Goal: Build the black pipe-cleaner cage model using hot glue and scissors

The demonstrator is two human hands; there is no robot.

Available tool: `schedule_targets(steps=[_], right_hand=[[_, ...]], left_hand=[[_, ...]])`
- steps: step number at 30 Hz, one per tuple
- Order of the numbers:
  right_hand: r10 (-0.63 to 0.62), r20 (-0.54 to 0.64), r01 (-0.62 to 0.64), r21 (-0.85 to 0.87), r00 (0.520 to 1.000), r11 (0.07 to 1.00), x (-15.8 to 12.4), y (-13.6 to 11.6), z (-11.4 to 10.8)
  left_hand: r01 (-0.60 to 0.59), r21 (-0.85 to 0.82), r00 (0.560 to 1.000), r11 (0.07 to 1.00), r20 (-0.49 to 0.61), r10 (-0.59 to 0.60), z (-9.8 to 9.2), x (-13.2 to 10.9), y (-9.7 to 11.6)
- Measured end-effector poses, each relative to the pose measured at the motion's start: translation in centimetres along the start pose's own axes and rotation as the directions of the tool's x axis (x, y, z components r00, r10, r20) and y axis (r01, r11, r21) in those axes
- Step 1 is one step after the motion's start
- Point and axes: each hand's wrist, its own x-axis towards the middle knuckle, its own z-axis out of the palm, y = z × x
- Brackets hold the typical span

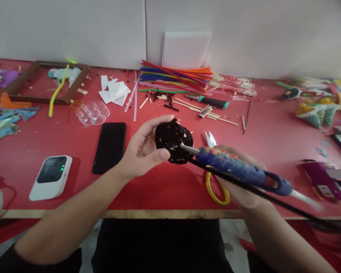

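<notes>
My left hand [144,148] is closed around the edge of a round black fuzzy piece [173,138], thumb in front and fingers behind. Pale bits show on its dark surface. My right hand [241,182] grips a blue hot glue gun [233,167], whose body hides most of the fingers. The gun's metal nozzle touches or nearly touches the middle of the black piece. A clear glue stick [305,199] sticks out of the gun's back end. Below my right hand lie yellow-handled scissors [217,193], partly covered, with their blades pointing away.
Colourful pipe cleaners [176,77] lie at the back, near pliers [213,101] and thin wooden sticks [207,111]. A black phone [109,148] and white device [51,176] lie left. A purple stapler-like tool [326,180] sits right. A brown frame [25,77] stands back left.
</notes>
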Motion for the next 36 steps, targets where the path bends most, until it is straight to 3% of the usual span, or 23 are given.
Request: schedule_targets(steps=[3, 7, 11, 16, 23, 26, 30, 36], right_hand=[[-0.008, 0.087, 0.006, 0.025, 0.996, 1.0, 0.1, -1.4, -0.2], [-0.042, 0.079, 0.045, -0.037, 0.996, 0.998, 0.6, -2.6, -0.4], [0.02, 0.162, -0.014, -0.038, 0.987, 0.999, 1.0, -3.0, -0.6], [-0.105, 0.128, 0.111, -0.035, 0.986, 0.993, 1.2, -2.8, -0.7], [0.066, 0.162, -0.075, 0.053, 0.985, 0.996, 0.8, -2.1, -1.2], [0.004, 0.171, -0.019, 0.087, 0.985, 0.996, 0.8, -1.8, -1.3], [-0.033, 0.075, 0.028, 0.061, 0.997, 0.998, 1.1, -1.8, -1.3], [-0.039, 0.146, 0.031, 0.058, 0.989, 0.998, 1.8, -3.0, -1.6]], left_hand=[[-0.002, 0.012, 1.0, 1.0, -0.012, 0.002, 0.1, 0.0, 0.1], [0.003, 0.001, 1.0, 1.0, -0.018, -0.003, 0.0, 0.0, 0.1], [0.017, -0.014, 1.0, 1.0, -0.007, -0.017, 0.0, -0.1, 0.0], [0.025, -0.016, 1.0, 1.0, -0.005, -0.025, 0.0, -0.2, 0.0], [-0.021, -0.084, 0.999, 0.996, 0.041, 0.024, -0.1, -0.3, -0.5], [-0.013, -0.111, 0.998, 0.994, 0.065, 0.021, -0.2, -0.2, -0.6], [-0.015, -0.154, 0.996, 0.988, 0.088, 0.029, -0.1, -0.2, -0.6], [0.012, -0.188, 0.996, 0.982, 0.086, 0.005, 0.1, -0.1, -0.1]])
